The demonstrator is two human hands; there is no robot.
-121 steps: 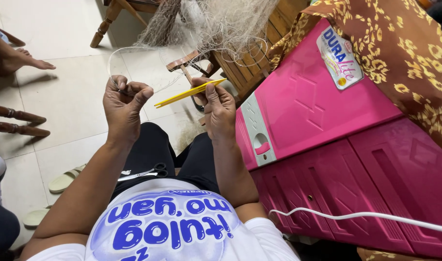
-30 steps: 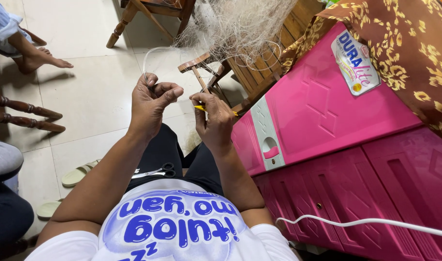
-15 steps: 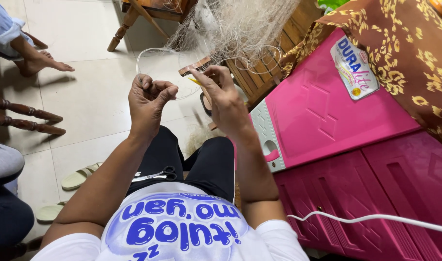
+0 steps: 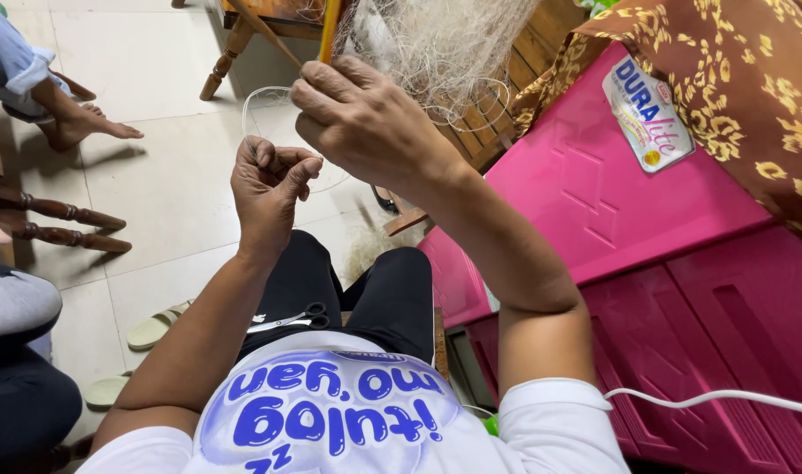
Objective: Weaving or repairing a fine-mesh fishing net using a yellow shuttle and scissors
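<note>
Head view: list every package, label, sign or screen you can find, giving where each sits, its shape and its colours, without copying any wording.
Sticker label: on the sloping top of the pink plastic cabinet, at the right; rounded oblong, white ground, blue and pink lettering, a small yellow dot.
Shirt print: on the person's white shirt, bottom centre; pale blue cloud shape with dark blue lettering.
No packages, signs or screens show.

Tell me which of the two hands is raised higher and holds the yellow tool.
The right hand: it grips the yellow netting needle; the left hand only pinches thin line.
</note>
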